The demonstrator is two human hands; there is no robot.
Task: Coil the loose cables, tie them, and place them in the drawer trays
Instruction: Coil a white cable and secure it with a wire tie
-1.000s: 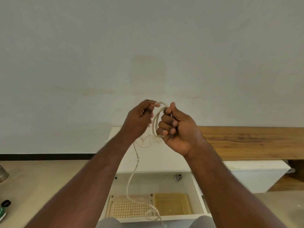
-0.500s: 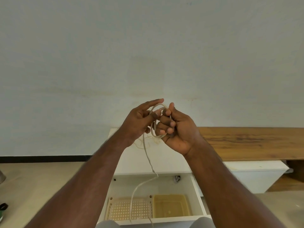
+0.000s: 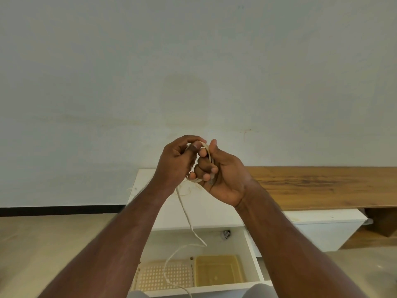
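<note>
A cream cable [image 3: 186,216] is partly wound into a small coil held up in front of the wall. My right hand [image 3: 221,175] grips the coil with curled fingers. My left hand [image 3: 176,164] pinches the cable at the top of the coil, fingers curled over it. The loose tail hangs from the hands down into the open white drawer [image 3: 251,250]. Inside the drawer sit a perforated cream tray [image 3: 150,276] on the left and a yellow tray [image 3: 219,269] on the right.
A white low cabinet [image 3: 214,214] stands behind the drawer, with thin loose cable on its top. A wooden shelf board [image 3: 322,186] runs to the right along the wall. A small dark object [image 3: 226,234] lies at the drawer's back. Beige floor spreads left.
My left hand's fingers have curled down over the top of the coil. The hanging tail has risen and swung, with less of it lying in the drawer.
</note>
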